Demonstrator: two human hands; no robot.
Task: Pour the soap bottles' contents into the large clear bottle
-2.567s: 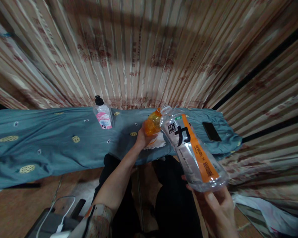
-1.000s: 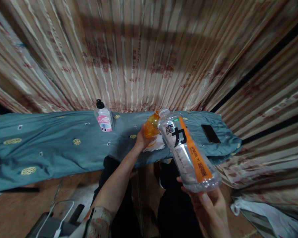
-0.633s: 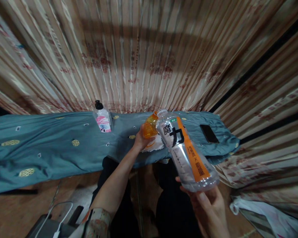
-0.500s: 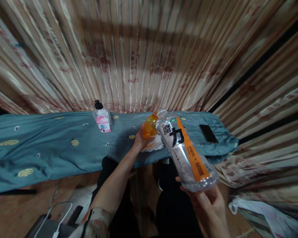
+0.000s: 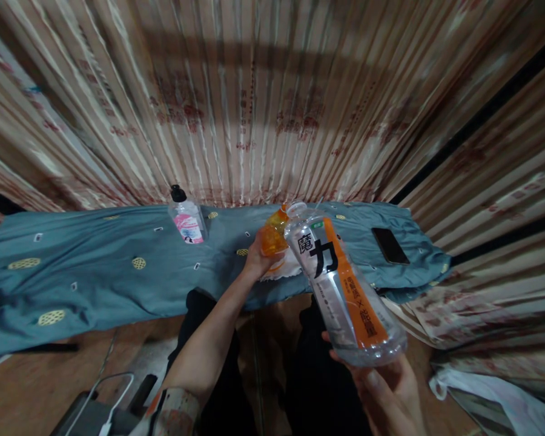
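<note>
My left hand [image 5: 257, 257] is wrapped round a small orange see-through bottle [image 5: 274, 238] over the cloth-covered bench. In my right hand [image 5: 384, 381] is a large clear plastic drink bottle [image 5: 345, 284] with an orange and silver label, gripped near its base. That bottle leans up and to the left, its uncapped mouth beside the top of the orange bottle; whether the two touch I cannot tell. Beneath them lies a white crumpled tissue or cloth [image 5: 290, 266], partly hidden. No liquid is plainly visible in the drink bottle.
A clear pump bottle [image 5: 188, 221] with a black top stands on the teal cloth [image 5: 104, 260] to the left. To the right lies a black phone [image 5: 390, 245]. Pleated curtains [image 5: 254, 109] hang behind. On the floor are a grey box with a white cable [image 5: 111, 406] and a white plastic bag [image 5: 490, 387].
The base of the drink bottle has shifted slightly down and right with my right hand. My left hand keeps its hold on the orange bottle. The view has moved a little.
</note>
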